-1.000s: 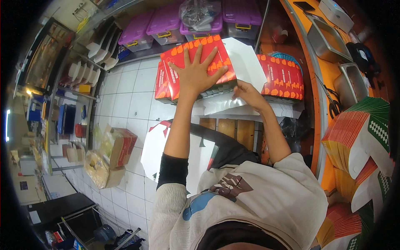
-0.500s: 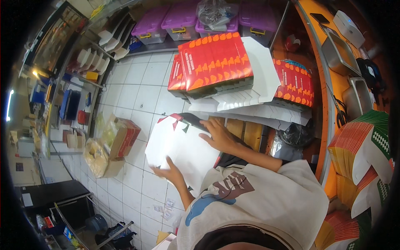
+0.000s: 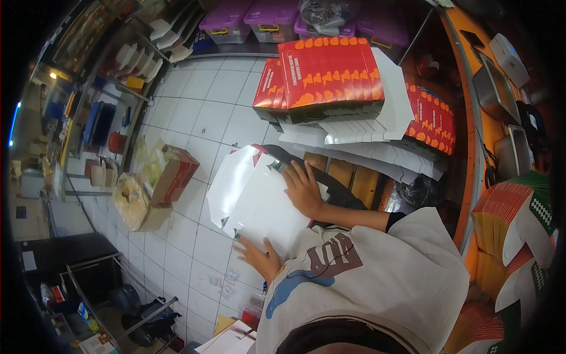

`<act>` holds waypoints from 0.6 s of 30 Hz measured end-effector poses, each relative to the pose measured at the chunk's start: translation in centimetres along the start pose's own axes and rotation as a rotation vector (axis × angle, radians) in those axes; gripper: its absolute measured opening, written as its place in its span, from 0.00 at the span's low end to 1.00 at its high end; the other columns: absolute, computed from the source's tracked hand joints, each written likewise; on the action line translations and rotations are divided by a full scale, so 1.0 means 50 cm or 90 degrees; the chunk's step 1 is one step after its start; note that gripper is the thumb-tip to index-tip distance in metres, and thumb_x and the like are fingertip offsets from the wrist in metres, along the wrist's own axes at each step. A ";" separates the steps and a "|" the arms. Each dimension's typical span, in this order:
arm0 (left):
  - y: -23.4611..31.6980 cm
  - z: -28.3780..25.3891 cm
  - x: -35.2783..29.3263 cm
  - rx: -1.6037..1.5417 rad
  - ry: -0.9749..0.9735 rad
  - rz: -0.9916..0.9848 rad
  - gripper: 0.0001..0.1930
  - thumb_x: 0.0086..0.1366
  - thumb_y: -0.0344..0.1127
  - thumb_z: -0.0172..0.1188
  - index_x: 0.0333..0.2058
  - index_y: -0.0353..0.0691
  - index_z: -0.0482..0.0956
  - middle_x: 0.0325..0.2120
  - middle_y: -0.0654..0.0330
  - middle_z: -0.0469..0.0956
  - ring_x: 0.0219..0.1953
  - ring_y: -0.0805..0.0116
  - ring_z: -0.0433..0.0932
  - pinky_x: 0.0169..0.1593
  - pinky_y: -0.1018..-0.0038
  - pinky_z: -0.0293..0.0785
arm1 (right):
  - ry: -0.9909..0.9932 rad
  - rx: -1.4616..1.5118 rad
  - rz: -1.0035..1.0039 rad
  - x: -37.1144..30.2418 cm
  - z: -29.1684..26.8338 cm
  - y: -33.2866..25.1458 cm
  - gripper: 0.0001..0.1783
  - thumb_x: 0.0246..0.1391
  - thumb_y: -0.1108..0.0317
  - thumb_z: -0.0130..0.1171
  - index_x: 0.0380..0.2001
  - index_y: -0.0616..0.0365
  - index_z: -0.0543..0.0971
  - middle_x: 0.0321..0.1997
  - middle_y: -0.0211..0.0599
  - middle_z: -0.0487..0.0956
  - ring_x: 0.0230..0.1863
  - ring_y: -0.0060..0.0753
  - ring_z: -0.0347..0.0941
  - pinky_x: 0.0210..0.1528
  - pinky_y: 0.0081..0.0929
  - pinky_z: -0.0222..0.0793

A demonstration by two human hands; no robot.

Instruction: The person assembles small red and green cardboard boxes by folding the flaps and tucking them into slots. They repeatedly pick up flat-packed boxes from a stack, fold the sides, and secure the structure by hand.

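Observation:
A white carton blank [image 3: 268, 203] with creased flaps lies across my lap, its plain side up. Bits of red and green print show along its edges. Flat on its far right corner rests my right hand [image 3: 303, 190], fingers apart. My left hand [image 3: 258, 258] is at the near left edge, fingers spread and thumb raised, by a small corner flap. Whether its fingertips press on the card I cannot tell. Beyond the blank stands a stack of red and orange printed cartons [image 3: 330, 76], with large white flaps sticking out to the right.
More red cartons [image 3: 433, 121] lie right of the stack. An opened brown box [image 3: 174, 177] with plastic bags stands on the tiled floor [image 3: 200, 153]. Green and orange cartons [image 3: 507, 206] are piled at the right, beside an orange counter [image 3: 466, 35]. Purple-lidded bins [image 3: 227, 20] line the back.
My right hand has flattened onto the blank's far right corner. My left hand has moved down and spread along the near edge. A crease across the blank shows more clearly. The whole view has shifted slightly.

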State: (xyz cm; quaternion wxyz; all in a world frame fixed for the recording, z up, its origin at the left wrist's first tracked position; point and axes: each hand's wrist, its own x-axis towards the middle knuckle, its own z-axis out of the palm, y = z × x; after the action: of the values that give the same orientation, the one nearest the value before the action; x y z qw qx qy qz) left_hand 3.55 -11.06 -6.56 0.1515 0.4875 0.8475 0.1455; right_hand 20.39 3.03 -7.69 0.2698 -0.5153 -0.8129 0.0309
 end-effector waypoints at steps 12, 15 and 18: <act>0.054 0.062 0.036 0.102 -0.252 0.229 0.35 0.66 0.49 0.44 0.67 0.43 0.46 0.67 0.39 0.34 0.67 0.32 0.28 0.61 0.34 0.28 | -0.099 0.104 -0.210 -0.060 0.071 0.011 0.22 0.52 0.69 0.48 0.50 0.68 0.71 0.56 0.56 0.70 0.61 0.52 0.64 0.64 0.40 0.58; 0.038 0.082 0.032 0.101 -0.208 0.269 0.33 0.67 0.50 0.41 0.67 0.43 0.47 0.67 0.41 0.36 0.67 0.34 0.29 0.61 0.34 0.26 | -0.130 0.036 -0.237 -0.067 0.077 0.014 0.24 0.52 0.70 0.48 0.53 0.69 0.69 0.58 0.56 0.68 0.62 0.49 0.63 0.65 0.39 0.57; 0.034 0.068 0.052 -0.076 -0.193 0.229 0.32 0.68 0.48 0.41 0.65 0.39 0.50 0.65 0.42 0.46 0.68 0.41 0.38 0.63 0.41 0.34 | -0.130 0.141 -0.168 -0.042 0.044 0.002 0.25 0.52 0.70 0.48 0.53 0.69 0.69 0.58 0.55 0.69 0.63 0.48 0.63 0.66 0.40 0.56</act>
State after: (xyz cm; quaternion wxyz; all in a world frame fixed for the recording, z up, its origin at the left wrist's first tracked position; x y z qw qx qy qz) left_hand 4.99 -7.62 -9.31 0.2769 0.6372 0.7044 0.1455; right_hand 20.13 1.79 -10.46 0.2429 -0.3655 -0.8881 0.1365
